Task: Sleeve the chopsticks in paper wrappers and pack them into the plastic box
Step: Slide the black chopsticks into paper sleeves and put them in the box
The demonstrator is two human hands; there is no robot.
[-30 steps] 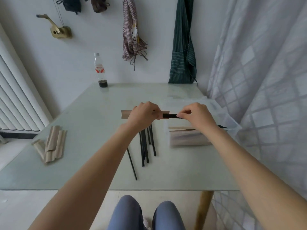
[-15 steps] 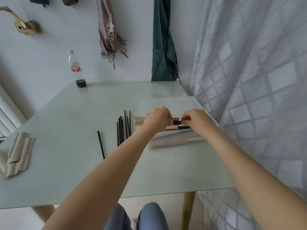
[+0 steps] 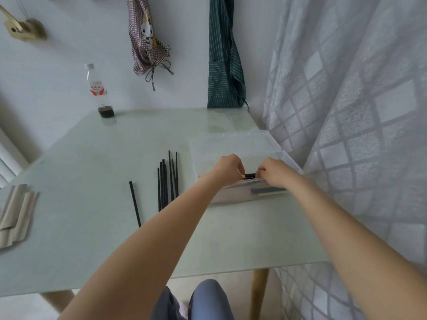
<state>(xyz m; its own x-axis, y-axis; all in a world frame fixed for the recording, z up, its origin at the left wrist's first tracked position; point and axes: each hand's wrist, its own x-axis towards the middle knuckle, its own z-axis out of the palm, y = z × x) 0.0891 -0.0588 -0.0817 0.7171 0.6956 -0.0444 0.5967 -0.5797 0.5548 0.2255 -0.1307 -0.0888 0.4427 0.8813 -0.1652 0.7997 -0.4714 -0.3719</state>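
Both hands, left hand (image 3: 227, 168) and right hand (image 3: 276, 173), have lowered over the plastic box (image 3: 233, 146), pinching the sleeved chopsticks (image 3: 250, 175), so packing looks imminent.

table (image 3: 111, 162): glossy glass | box (image 3: 231, 144): clear plastic | wrappers (image 3: 16, 215): matt paper | chopsticks (image 3: 167, 181): black

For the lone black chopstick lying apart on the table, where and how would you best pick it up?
Pinch the lone chopstick near mid-length from above, fingers across its narrow width. It lies flat on the table, clear of the bundle, with room on both sides.
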